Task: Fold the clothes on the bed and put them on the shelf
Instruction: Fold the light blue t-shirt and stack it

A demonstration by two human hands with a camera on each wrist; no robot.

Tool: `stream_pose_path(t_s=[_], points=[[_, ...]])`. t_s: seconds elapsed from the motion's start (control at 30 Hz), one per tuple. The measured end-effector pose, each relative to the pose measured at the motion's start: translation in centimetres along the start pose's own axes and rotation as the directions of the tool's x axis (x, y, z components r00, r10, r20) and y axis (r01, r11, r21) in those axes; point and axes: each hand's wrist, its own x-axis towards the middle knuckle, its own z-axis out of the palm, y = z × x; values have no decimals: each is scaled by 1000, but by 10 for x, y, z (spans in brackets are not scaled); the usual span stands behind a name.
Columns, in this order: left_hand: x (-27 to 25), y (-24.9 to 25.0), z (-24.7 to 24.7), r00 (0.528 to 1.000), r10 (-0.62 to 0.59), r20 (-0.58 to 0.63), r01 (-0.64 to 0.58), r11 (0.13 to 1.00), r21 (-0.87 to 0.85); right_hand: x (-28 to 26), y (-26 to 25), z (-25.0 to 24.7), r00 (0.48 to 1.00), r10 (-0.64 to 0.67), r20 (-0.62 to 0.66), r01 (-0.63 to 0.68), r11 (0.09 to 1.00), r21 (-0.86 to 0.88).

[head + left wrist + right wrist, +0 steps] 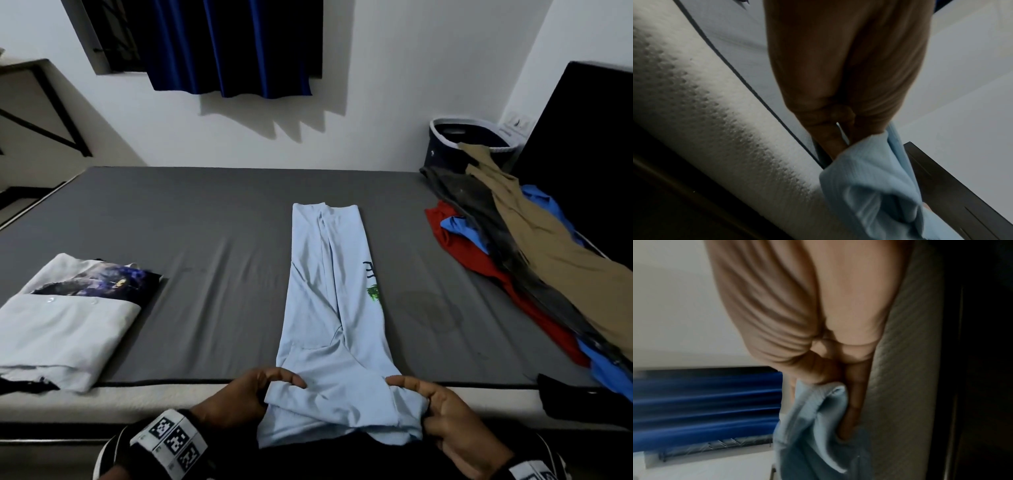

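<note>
Surroundings: folded white garment w/ dark printed panel (73,310) lying on grey bed (212,246), well off to the outer side of the L fingers. Loose pile of clothes (520,246) (tan, red, blue, dark olive) sprawling beyond the R fingers toward the bed's far corner. Dark basket w/ pale rim (474,142) standing behind the pile, by the wall. Blue curtain (233,48) hanging straight ahead, past the shirt's far end.
In the way: nothing lying betw. the fingers and the shirt's far end; only bare grey sheet on both sides of it.
Task thing: light blue shirt (337,294) lying as a long narrow strip, running from the fingers away across the bed; near end drooping over the mattress edge.
L hand (239,399): thumb + fingers pinching the near-L corner of the shirt; wrist view showing fabric bunching under the curled fingers (830,142).
R hand (448,421): thumb on top, fingers (855,402) curling under, pinching the near-R corner.
Materials: shirt is fine ribbed knit, soft, creasing; small green/dark print near its R edge. Sheet smooth, matte. Mattress side (715,123) pale, dimpled quilting w/ dark piping.
Shapes: strip approx. rectangular, flaring slightly toward the fingers.
</note>
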Motion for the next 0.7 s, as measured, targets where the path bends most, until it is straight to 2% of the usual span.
stream_pose_path(t_s=[0.1,0.2,0.27,0.33,0.37,0.43,0.47,0.5,0.53,0.57,0.6,0.67,0.7], points=[[1,-4,4,997,42,-65,-41,999,14,9,9,3,981,-175,-86,155,967,-201],[0,-1,7,988,98,-119,-94,995,32,15,13,6,958,-235,-162,203,960,-194],[-2,1,9,978,156,-137,-147,986,76,17,11,9,956,-264,-128,239,953,-184],[0,1,9,969,184,-164,-160,975,151,15,7,13,958,-280,-67,253,929,-271],[0,-1,9,961,205,-185,-167,965,201,13,8,15,945,-313,-91,267,904,-333],[1,-7,11,920,300,-253,-191,906,378,7,7,13,884,-432,-178,292,808,-511],[1,-11,12,881,383,-278,-207,840,501,5,7,12,857,-468,-214,282,775,-566],[0,-13,13,852,440,-283,-193,768,611,2,7,14,854,-455,-252,264,796,-545],[-3,-13,14,845,460,-272,-175,719,673,0,8,11,847,-461,-263,261,794,-550],[-6,-12,14,846,474,-244,-178,682,709,-3,9,12,837,-493,-238,268,748,-607],[-8,-12,12,856,485,-181,-215,652,727,-4,11,8,818,-557,-144,324,653,-685],[-11,-13,10,899,436,-26,-289,637,714,-9,8,8,879,-475,-43,285,595,-751],[-13,-15,10,926,377,21,-287,666,689,-15,-1,14,923,-379,-64,207,630,-748]])
